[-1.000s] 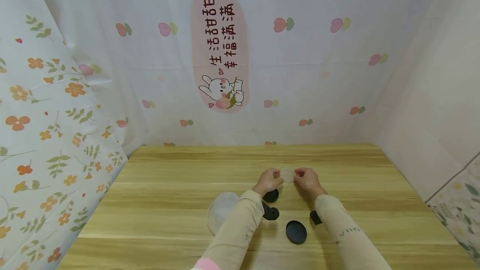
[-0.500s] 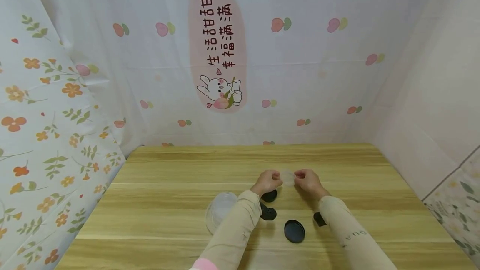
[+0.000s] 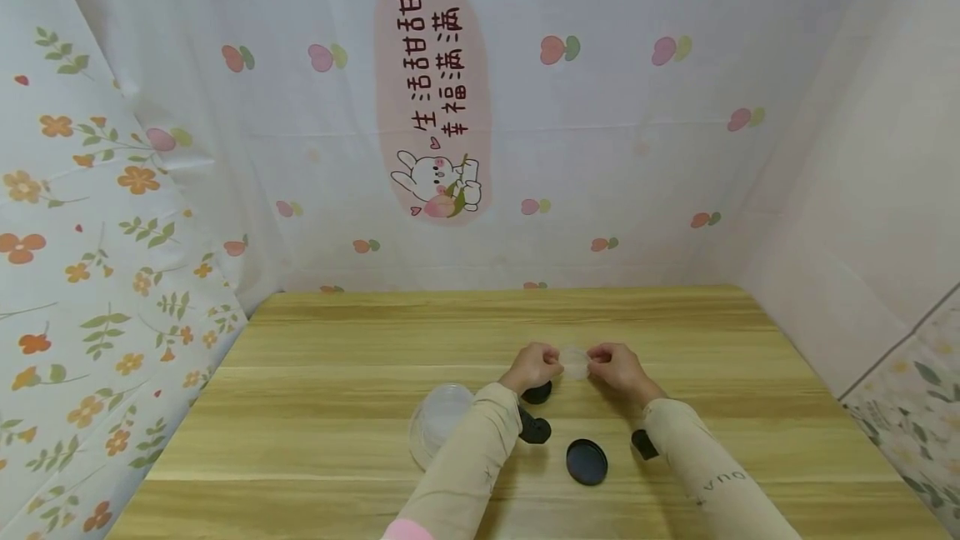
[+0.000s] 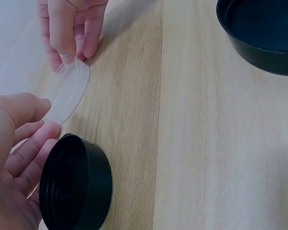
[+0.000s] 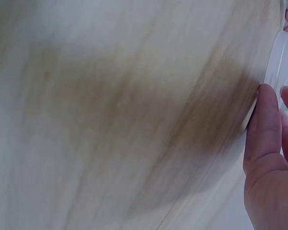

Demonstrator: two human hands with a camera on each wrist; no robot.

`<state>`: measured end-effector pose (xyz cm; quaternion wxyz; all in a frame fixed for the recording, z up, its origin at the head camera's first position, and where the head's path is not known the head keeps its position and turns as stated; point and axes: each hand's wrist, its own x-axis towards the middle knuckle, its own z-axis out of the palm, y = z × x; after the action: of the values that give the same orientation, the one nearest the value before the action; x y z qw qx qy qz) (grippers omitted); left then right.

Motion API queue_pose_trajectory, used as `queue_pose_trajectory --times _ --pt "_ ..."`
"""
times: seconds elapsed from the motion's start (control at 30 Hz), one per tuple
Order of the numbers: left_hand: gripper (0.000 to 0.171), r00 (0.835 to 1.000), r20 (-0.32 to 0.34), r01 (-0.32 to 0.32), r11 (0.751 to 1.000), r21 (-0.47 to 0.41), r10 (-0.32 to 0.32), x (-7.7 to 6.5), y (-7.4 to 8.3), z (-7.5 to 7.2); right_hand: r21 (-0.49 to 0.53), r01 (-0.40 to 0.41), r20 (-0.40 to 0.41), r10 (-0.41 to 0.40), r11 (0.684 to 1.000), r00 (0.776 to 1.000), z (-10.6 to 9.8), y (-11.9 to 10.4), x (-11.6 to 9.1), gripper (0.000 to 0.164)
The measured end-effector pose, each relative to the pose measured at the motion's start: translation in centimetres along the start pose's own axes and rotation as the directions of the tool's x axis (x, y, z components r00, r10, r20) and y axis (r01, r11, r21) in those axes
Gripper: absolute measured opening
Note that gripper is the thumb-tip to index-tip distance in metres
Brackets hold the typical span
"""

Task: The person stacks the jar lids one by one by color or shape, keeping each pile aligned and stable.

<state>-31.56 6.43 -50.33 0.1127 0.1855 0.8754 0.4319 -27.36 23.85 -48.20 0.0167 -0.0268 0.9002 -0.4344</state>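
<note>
A thin, translucent round disc [image 3: 574, 362] is held between my two hands above the wooden table. My left hand [image 3: 533, 367] pinches its left edge between thumb and fingers. From the other side my right hand [image 3: 617, 368] pinches the opposite edge. In the left wrist view the disc [image 4: 69, 91] appears tilted, with one hand at each end. Close by my left hand is a round black cap [image 4: 77, 184] with a raised rim, partly hidden by that hand in the head view. The right wrist view shows only part of the disc [image 5: 277, 60] at its edge.
A shallow black round dish [image 3: 587, 462] lies on the table [image 3: 337, 457] between my forearms. Clear round plastic pieces [image 3: 435, 423] rest left of my left sleeve, which partly covers them. Black wrist devices [image 3: 534, 427] show beside both sleeves. A printed cloth [image 3: 600, 190] hangs behind the table.
Both hands keep hold of the disc and stay almost in place. The disc's tilt shifts slightly, and my right forearm turns a little outward. The whole head view drifts slightly.
</note>
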Motion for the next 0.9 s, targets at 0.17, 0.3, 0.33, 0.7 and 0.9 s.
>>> queue_pose_trajectory --times 0.17,0.3,0.33,0.7,0.9 --pt "0.018 0.999 -0.021 -0.026 1.0 0.012 0.026 -0.1 -0.2 0.2 0.018 -0.026 -0.013 0.026 1.0 1.0 0.2 -0.1 0.1 0.023" --pt "0.024 0.998 -0.06 0.015 0.997 0.077 -0.01 -1.9 2.4 -0.4 0.032 -0.029 -0.024 0.03 0.999 0.999 0.3 -0.3 0.1 0.022" --pt "0.024 0.996 -0.08 -0.025 0.996 0.085 0.032 -1.2 1.2 0.2 0.038 -0.023 -0.03 0.024 0.999 0.999 0.3 -0.3 0.1 0.021" --pt "0.018 0.987 -0.16 0.015 1.0 -0.022 -0.018 -1.9 1.8 -1.5 0.13 -0.012 -0.083 0.023 0.991 0.996 0.7 -2.2 0.0 0.019" --pt "0.014 0.967 -0.252 -0.046 0.997 -0.061 0.03 -2.6 3.4 -2.4 0.228 0.017 -0.137 0.015 0.974 0.99 0.5 -3.1 0.2 0.021"
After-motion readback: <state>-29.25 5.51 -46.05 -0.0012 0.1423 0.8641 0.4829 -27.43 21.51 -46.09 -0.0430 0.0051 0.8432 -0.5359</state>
